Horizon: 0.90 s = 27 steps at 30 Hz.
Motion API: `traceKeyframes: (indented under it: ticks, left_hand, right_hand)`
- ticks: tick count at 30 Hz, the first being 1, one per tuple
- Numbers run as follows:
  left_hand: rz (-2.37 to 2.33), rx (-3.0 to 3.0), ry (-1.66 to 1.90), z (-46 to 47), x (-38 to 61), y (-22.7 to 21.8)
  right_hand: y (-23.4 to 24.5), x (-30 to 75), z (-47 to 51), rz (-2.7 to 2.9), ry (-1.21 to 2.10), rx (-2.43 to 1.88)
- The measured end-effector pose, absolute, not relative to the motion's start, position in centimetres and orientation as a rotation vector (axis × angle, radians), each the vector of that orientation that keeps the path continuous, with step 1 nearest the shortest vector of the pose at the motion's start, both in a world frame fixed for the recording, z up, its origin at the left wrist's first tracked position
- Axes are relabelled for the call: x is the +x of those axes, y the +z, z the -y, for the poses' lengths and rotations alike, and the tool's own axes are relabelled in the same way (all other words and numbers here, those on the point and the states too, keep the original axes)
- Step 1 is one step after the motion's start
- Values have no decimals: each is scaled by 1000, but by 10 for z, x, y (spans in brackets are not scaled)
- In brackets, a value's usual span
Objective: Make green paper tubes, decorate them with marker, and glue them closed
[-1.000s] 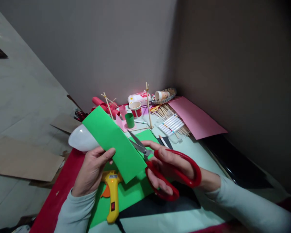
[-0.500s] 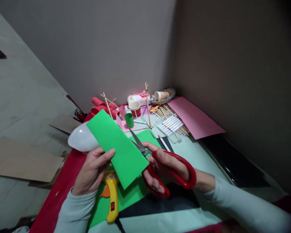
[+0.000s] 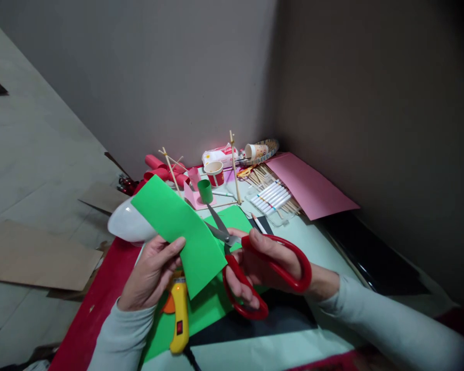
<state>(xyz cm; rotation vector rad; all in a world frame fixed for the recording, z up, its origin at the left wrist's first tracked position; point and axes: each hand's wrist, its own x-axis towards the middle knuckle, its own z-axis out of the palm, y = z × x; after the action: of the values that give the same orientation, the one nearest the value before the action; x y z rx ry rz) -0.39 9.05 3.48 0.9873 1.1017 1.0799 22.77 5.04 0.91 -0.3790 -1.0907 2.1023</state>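
Note:
A green sheet of paper [image 3: 195,242] is pinched at its left edge by my left hand [image 3: 154,268], thumb on top. It slants in the air above the table and bends slightly. My right hand [image 3: 263,263] has its thumb and fingers through the red handles of a pair of scissors [image 3: 227,239]. The scissor blades are spread apart at the paper's right edge; whether they touch it I cannot tell. Beneath lie another green sheet [image 3: 212,309] and a black sheet [image 3: 263,319]. A yellow hot glue gun [image 3: 180,314] rests by my left hand.
At the back stand a stick frame [image 3: 234,165], a green paper tube [image 3: 205,191] and a red-and-white paper cup [image 3: 214,173]. White markers [image 3: 271,197] and a pink sheet [image 3: 313,185] lie at the right. A white balloon-like object [image 3: 129,222] is at the left edge.
The green paper has shifted slightly left and bends more. The scissor handles have spread wider, and the blades are further apart.

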Motion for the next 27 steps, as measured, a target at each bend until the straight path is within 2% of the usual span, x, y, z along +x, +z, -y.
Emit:
traceKeyframes:
  ticks: [16, 27]
  left_hand:
    - [-1089, 1072, 1179, -87, 3, 38]
    - [-1060, 1090, 1175, -87, 0, 39]
  right_hand:
    - [7, 213, -38, 847, 2036, -435]
    - [7, 219, -42, 959, 2051, -368]
